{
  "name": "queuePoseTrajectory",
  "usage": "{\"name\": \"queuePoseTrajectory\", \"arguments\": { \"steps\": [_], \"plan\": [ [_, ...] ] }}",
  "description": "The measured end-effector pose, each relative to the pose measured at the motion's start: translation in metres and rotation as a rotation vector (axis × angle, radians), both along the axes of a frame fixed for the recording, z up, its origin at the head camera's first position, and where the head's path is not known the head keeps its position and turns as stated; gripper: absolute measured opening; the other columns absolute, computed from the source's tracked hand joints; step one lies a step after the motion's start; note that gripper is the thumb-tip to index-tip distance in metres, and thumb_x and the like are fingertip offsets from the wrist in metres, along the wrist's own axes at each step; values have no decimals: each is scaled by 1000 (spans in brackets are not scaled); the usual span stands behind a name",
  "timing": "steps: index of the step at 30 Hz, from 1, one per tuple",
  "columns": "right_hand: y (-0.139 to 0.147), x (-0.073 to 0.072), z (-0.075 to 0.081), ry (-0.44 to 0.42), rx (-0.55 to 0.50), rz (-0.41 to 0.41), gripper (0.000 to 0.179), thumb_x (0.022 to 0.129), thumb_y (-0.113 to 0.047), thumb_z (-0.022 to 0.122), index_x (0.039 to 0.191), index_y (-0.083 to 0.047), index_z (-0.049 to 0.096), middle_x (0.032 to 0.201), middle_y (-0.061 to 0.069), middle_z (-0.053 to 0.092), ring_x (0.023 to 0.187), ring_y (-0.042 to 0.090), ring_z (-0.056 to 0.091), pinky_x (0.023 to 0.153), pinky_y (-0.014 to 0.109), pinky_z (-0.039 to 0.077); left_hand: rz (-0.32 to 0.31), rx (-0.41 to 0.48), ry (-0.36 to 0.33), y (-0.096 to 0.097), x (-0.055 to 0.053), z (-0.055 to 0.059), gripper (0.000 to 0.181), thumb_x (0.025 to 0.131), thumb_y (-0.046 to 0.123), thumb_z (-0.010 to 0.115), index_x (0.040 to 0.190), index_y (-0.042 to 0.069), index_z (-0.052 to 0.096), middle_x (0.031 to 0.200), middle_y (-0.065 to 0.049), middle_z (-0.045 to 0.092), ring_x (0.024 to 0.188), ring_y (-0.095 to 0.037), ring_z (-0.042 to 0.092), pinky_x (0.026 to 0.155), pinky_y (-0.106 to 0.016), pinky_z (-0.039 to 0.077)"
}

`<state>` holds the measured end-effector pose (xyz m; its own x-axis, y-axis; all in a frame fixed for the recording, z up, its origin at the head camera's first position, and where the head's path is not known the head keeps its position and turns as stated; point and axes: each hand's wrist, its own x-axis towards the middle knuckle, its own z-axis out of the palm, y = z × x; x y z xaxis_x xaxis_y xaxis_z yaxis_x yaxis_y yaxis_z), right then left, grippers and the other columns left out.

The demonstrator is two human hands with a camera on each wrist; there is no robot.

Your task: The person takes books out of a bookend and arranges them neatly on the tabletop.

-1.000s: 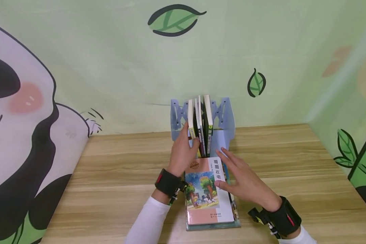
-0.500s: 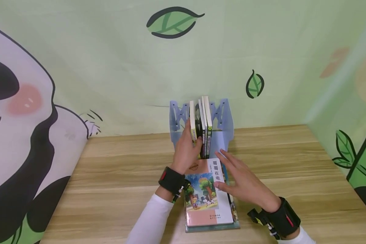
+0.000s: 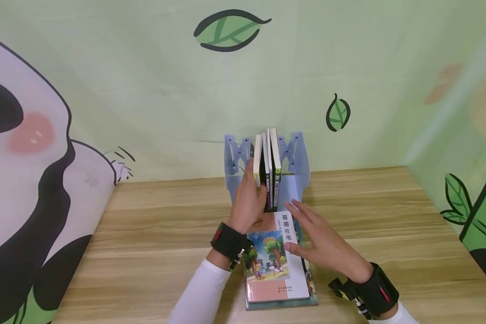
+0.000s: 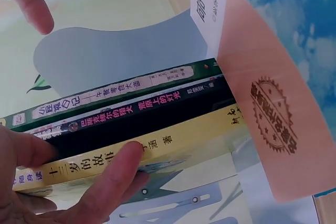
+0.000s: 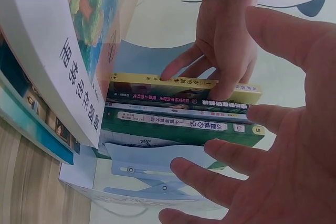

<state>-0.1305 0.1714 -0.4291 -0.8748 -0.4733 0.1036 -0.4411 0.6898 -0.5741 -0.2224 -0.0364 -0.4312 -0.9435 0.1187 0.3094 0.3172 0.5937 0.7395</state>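
Observation:
My left hand pinches a yellow-spined book between thumb and fingers. That book stands upright in a light blue book rack. To its right stand a black-spined book and a green-spined book, with a thin pale spine between them. My right hand is spread, holding nothing, with its fingertips over the right edge of a pink and white book. This book lies flat on a larger book, in front of the rack.
The rack stands on a wooden table close to a green printed backdrop. Its crossed lattice side shows beyond the green-spined book. A black band with a small camera sits on each wrist.
The yellow-spined book has shifted a little right with my left hand. The slim middle books have moved right, closer to the green-spined book. My right hand stays nearly still.

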Motion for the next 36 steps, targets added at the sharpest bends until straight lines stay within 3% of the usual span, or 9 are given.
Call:
{"name": "queuePoseTrajectory", "arguments": {
  "steps": [10,19,25,29,36],
  "plan": [
    [0,1,1,25,11,3,89,89,-36,72,159,-24,18,163,13,21,143,47,30,106,69,33,11,25,54,-1,1,-1,66,101,11,47,158,6,14,140,-23,49,48,-10,50,44,-22,42],
    [-1,1,0,12,12,-1,90,89,-36,72,159,-27,16,163,13,21,143,47,30,106,70,32,28,63,95,-1,2,6,64,101,12,47,157,8,18,126,-21,59,51,-13,56,44,-22,44],
    [-1,0,-1,6,15,-5,89,88,-37,72,159,-25,18,163,12,21,143,47,30,106,70,33,36,64,93,-2,2,10,64,102,13,46,158,9,15,125,-21,60,46,-12,52,42,-22,42],
    [-2,1,0,6,17,-2,89,88,-37,72,159,-23,19,163,12,21,143,47,29,106,70,33,44,66,113,-2,2,13,65,101,12,47,158,11,16,136,-22,56,56,-14,59,44,-21,45],
    [-2,1,0,6,23,-2,89,89,-37,72,159,-22,19,163,12,21,144,47,30,106,70,32,43,61,122,-4,4,19,65,102,16,45,159,12,13,102,-16,60,42,-10,45,39,-23,41]
  ]
}}
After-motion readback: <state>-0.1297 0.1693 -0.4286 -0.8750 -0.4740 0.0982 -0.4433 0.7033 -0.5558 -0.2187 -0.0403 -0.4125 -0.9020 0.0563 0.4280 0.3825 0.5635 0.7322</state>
